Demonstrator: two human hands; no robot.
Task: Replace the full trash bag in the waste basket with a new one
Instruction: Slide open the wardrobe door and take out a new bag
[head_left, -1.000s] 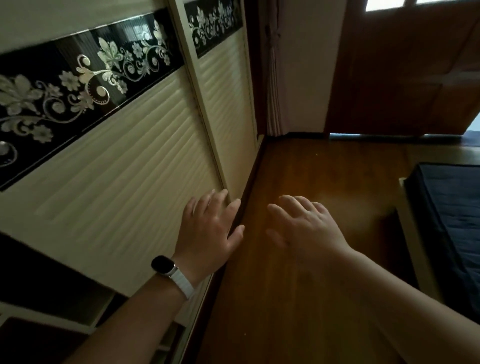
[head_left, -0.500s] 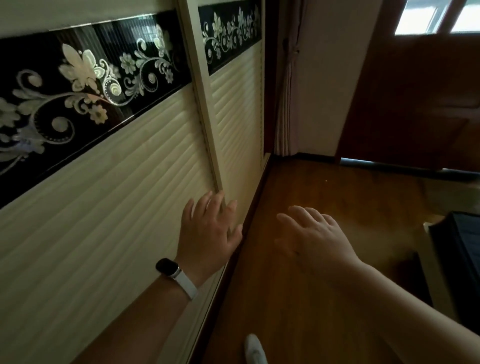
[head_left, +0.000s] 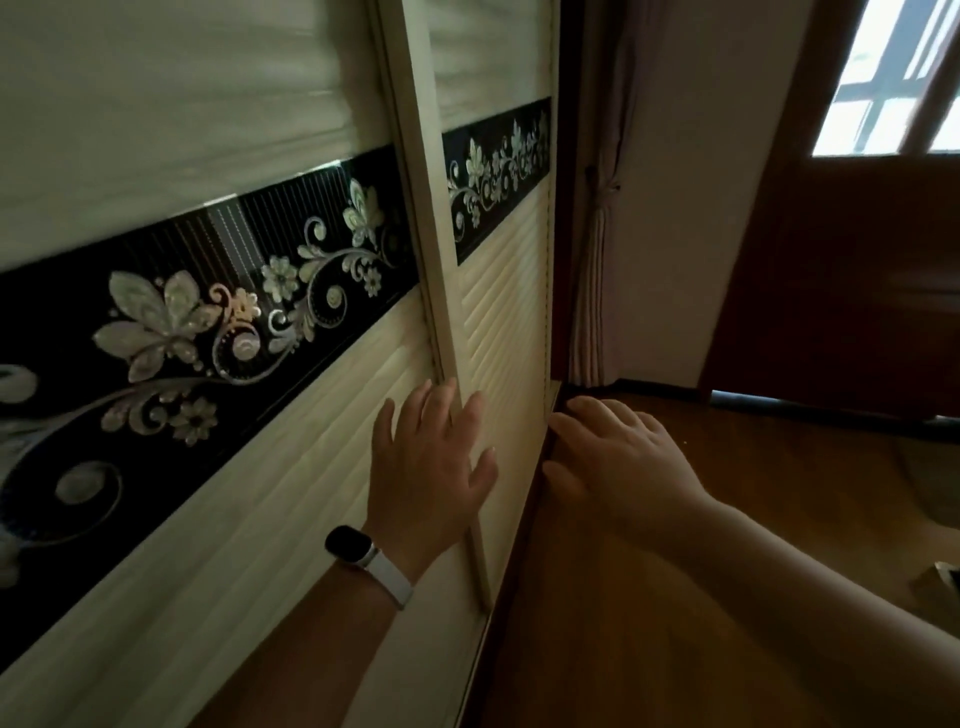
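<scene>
Fingers (head_left: 415, 410) of the left hand (head_left: 431, 467) are spread flat on the sliding door (head_left: 311, 467), now slid shut; the dark opening is gone. The right hand (head_left: 618, 457) hovers open, empty. No waste basket or trash bag is seen; likely elsewhere.

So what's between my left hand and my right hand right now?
In the head view, the near edge of the cream sliding door lies between the left hand and the right hand; nothing else.

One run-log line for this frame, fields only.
left hand: flat on sliding wardrobe door | right hand: open, empty, above wood floor | waste basket, bag: not in view
</scene>
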